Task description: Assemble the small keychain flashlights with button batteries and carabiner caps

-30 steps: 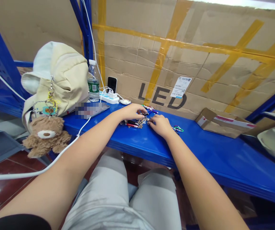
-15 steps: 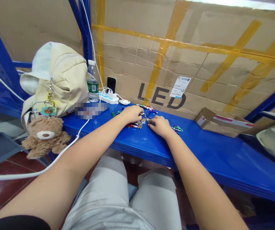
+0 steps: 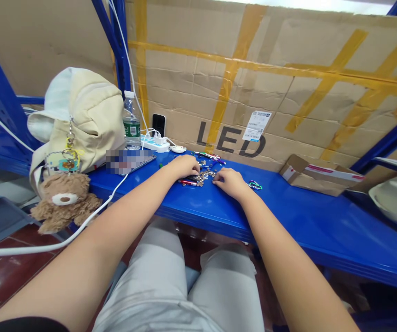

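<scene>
On the blue tabletop (image 3: pixel 212 203) lies a loose heap of small, round, coin-like metal pieces (image 3: pixel 205 175). My left hand (image 3: pixel 184 167) rests at the heap's left edge, fingers curled down. My right hand (image 3: pixel 229 181) is at the heap's right edge, with thumb and fingers drawn together at the pieces. Anything inside either hand is too small or hidden to make out. A red, slim, shiny item (image 3: pixel 187 183) lies below my left hand. Behind the heap are several slim coloured metal items (image 3: pixel 214 157). A green carabiner-like loop (image 3: pixel 255 185) lies beside my right wrist.
To the left are a cream backpack (image 3: pixel 94 106) with a teddy bear charm (image 3: pixel 63 198), a water bottle (image 3: pixel 131 122), a phone (image 3: pixel 143 162) and a power strip (image 3: pixel 157 145). An open cardboard box (image 3: pixel 323 177) stands right. A large carton (image 3: pixel 181 92) backs the table.
My left hand has shifted a little left and its fingertips have come down from over the heap. My right fingers have drawn closer together. The view has shifted slightly.
</scene>
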`<action>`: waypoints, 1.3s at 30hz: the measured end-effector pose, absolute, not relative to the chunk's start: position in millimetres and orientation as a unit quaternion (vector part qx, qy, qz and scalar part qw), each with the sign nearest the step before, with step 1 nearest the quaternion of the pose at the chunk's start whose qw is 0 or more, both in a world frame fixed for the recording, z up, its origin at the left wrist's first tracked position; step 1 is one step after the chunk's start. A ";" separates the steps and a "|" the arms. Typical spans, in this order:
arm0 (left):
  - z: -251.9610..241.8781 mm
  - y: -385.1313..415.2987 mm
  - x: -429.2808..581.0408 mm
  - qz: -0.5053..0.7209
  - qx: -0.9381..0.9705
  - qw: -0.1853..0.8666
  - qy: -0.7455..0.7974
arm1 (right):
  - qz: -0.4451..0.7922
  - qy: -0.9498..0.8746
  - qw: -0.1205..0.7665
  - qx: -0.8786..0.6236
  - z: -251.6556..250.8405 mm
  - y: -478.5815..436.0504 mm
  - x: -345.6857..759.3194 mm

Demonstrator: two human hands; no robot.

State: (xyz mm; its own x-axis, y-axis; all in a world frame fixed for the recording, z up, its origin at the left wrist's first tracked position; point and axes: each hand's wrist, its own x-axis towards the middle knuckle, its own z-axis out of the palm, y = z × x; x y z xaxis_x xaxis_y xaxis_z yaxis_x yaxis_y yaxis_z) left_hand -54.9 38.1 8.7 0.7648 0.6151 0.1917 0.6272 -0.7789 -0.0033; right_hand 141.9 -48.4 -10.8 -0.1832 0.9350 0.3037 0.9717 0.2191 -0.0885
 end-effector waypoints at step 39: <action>-3.9 47.1 -37.6 -0.101 -0.938 -0.147 -0.298 | -0.089 -0.754 0.139 -0.636 -10.1 -54.8 129.1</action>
State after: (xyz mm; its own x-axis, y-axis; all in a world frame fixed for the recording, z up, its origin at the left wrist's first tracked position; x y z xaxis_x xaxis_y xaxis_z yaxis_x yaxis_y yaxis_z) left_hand -37.6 47.1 -3.9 0.8020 0.5886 0.1016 0.5295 -0.7793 0.3350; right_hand 129.1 -54.8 -10.1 -0.1531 0.9340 0.3228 0.9834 0.1760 -0.0430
